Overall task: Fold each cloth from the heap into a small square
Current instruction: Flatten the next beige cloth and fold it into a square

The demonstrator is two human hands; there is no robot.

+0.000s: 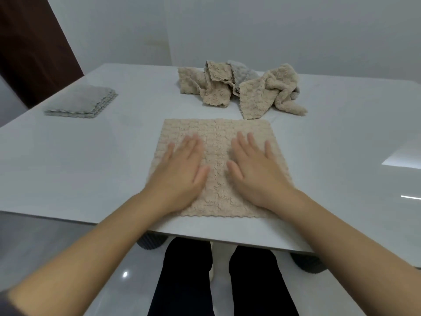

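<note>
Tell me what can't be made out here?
Head view, heap: overlapping folds hide how many cloths it holds.
Head view, grey folded stack: too small and blurred to count layers.
Head view, beige cloth: the left hand and right hand cover its middle.
Head view, table: the frame cuts off its right side.

Beige waffle-textured cloth [218, 165], beige-and-grey heap [241, 87], grey folded stack [82, 101], white table [68, 160].
</note>
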